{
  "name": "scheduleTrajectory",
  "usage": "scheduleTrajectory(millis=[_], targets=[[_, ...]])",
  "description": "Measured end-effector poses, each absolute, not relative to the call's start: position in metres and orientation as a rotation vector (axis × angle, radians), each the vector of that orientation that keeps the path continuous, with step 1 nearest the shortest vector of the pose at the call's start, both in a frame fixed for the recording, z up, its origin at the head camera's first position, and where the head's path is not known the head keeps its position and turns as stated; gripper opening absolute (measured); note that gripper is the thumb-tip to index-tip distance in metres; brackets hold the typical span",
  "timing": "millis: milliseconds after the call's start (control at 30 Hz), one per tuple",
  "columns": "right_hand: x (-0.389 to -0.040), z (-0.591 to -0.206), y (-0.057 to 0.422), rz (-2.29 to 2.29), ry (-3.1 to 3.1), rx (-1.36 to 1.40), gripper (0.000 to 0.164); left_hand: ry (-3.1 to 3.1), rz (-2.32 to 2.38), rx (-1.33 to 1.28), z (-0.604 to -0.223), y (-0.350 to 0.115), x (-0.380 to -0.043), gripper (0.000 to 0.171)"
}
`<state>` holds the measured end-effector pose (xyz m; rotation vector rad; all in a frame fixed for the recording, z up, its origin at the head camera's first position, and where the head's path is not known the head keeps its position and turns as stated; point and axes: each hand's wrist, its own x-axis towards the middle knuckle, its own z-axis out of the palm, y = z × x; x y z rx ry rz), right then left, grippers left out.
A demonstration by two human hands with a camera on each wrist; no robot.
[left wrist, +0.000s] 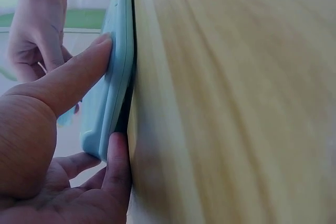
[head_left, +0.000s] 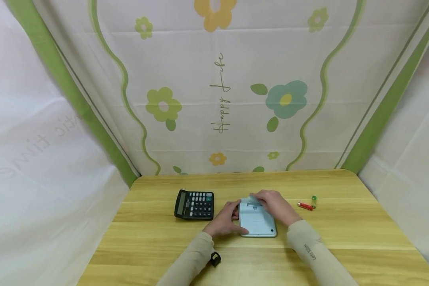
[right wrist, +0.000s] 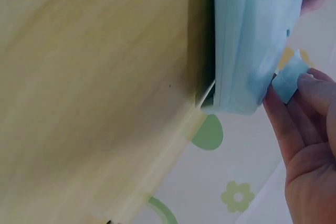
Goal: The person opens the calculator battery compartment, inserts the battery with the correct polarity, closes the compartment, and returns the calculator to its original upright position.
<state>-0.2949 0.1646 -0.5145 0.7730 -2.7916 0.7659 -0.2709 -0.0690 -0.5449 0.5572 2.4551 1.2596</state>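
A light blue calculator (head_left: pixel 256 222) lies face down on the table, its back and the open battery compartment (head_left: pixel 254 205) showing. My left hand (head_left: pixel 226 220) holds it by the left side. In the left wrist view, the thumb (left wrist: pixel 86 69) presses on its back and the other fingers curl at its edge. My right hand (head_left: pixel 275 205) is over the far right corner. Between thumb and fingers it pinches a small light blue battery cover (right wrist: pixel 289 80), as the right wrist view shows. That cover is beside the calculator's far end.
A black calculator (head_left: pixel 196 206) lies face up to the left of my left hand. Off to the right are a red battery (head_left: pixel 305 206) and a green battery (head_left: pixel 314 201), close together on the wooden table (head_left: pixel 346 230). A flower-printed curtain (head_left: pixel 186 139) hangs behind the table.
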Motion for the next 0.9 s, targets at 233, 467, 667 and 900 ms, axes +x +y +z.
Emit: scheduleTrajectory(millis=[233, 467, 667, 900], targets=[[-0.296, -0.516, 0.183, 0.815, -2.770, 0.637, 0.028, 2.452, 1.264, 0.545, -0.545, -0.068, -0.270, 0.109], [-0.294, -0.516, 0.205, 0.879, -2.786, 0.528, 0.019, 2.454, 1.268, 0.536, -0.547, -0.068, -0.270, 0.109], [-0.295, -0.520, 0.215, 0.910, -2.823, 0.445, 0.009, 2.449, 1.279, 0.527, -0.546, -0.070, -0.270, 0.111], [-0.294, -0.526, 0.225, 0.923, -2.838, 0.432, 0.005, 2.457, 1.270, 0.540, -0.547, -0.069, -0.271, 0.110]])
